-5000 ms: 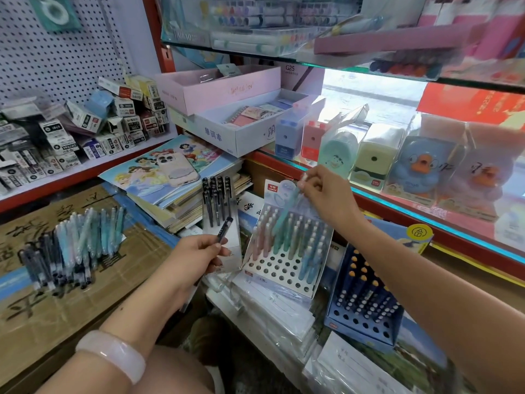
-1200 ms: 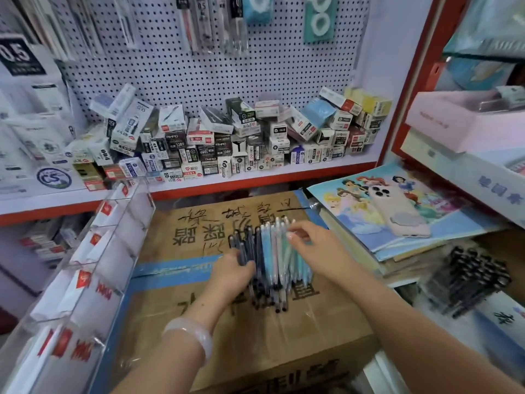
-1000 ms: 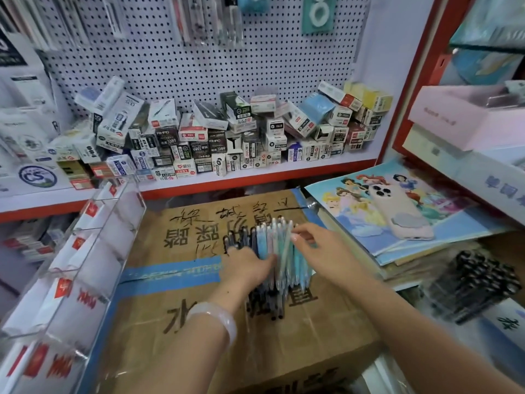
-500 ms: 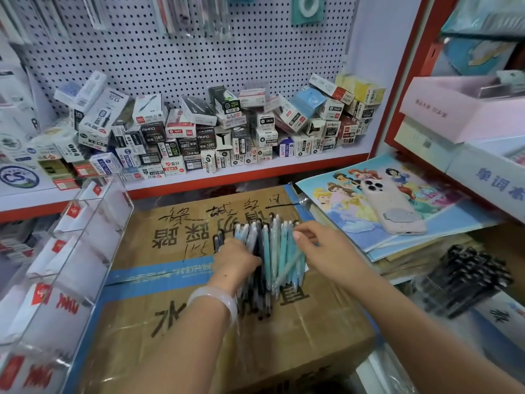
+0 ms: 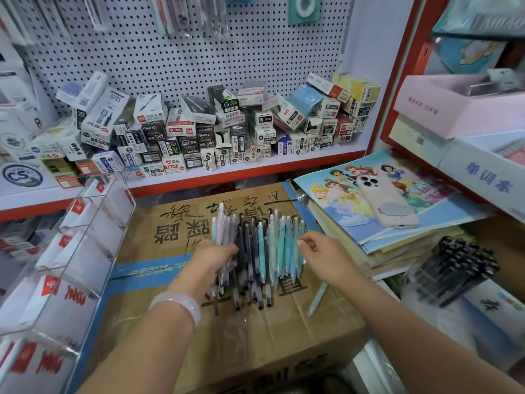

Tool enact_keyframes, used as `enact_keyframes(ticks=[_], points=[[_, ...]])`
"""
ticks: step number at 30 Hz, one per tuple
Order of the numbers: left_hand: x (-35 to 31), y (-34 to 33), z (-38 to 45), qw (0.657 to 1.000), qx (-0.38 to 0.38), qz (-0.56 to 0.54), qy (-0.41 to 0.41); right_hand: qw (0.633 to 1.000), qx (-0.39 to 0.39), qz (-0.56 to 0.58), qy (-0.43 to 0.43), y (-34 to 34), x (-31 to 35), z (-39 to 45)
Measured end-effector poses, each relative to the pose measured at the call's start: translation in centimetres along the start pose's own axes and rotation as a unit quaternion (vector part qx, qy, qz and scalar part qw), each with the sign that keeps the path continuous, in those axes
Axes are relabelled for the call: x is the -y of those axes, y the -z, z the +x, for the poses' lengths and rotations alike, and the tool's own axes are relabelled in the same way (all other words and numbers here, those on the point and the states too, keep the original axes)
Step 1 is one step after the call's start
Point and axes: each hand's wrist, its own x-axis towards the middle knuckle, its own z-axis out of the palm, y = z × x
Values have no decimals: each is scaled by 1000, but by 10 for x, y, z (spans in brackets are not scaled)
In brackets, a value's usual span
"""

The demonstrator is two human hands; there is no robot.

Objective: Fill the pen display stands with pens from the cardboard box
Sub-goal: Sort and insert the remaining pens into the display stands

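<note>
A pegboard (image 5: 199,52) backs a white shelf with a red front edge (image 5: 199,177), which carries a jumble of small refill and pen boxes (image 5: 199,132). Below the shelf sits a sealed cardboard box (image 5: 170,280) with dark printed characters and a band of blue tape (image 5: 136,271) across its top. At the left, touching the box's side, leans a clear acrylic tiered holder (image 5: 85,245) with red-and-white card inserts. To the right lies a stack of cartoon-princess notebooks (image 5: 369,211) with a pale phone (image 5: 383,203) face down on top. Further right, low down, a cluster of black pens (image 5: 457,268) lies on a wrapped packet. Pink and white cartons (image 5: 454,109) fill the upper right shelf.

On the box top lies a spread of pens (image 5: 264,251), side by side with their tips toward the viewer: pink and pale ones at the left, dark ones in the middle, teal and light-blue ones at the right. One pale-green pen (image 5: 318,300) lies apart on the box, just right of the spread.

The left hand (image 5: 210,263) is curled round the pink and pale pens, gripping a small bundle, its wrist wearing a pale bangle (image 5: 176,305). The right hand (image 5: 324,257) has loosely bent fingers whose tips touch the teal pens at the spread's right edge; it grips nothing. Both forearms reach in from below, angled toward the middle of the box.
</note>
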Motion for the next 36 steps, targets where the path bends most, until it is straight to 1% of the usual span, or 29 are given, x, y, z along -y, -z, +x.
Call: enact_keyframes(ticks=[3,5,7,10,12,15,16,19,22,24,28,33,36], points=[[-2,9,-20,998,52,-47,-8,1000,-5,-21,-12,-4,-3,-2],[-5,14,-38,990,109,-84,-8,1000,-5,2,0,-4,6,-5],[-7,17,-56,980,162,-111,-10,999,2,52,13,-4,21,-9],[-9,16,-81,971,199,-127,-34,985,10,173,21,-5,44,-20],[-10,16,-96,969,212,-110,-59,964,17,266,3,-3,57,-28],[-9,14,-115,969,221,-74,-86,936,10,351,-27,5,67,-38],[-8,14,-121,969,221,-54,-95,931,3,363,-29,9,68,-41],[-8,10,-137,967,224,11,-122,937,-12,348,-24,21,66,-52],[-10,5,-154,964,225,38,-138,934,-21,356,-17,35,62,-64],[-12,0,-164,963,227,22,-143,921,-27,388,-17,46,61,-71],[-19,-13,-187,960,240,-52,-132,868,-49,494,-36,66,56,-86],[-25,-32,-213,953,264,-86,-122,863,-73,499,5,95,39,-113],[-28,-46,-224,951,267,-84,-135,864,-105,492,11,119,24,-128]])
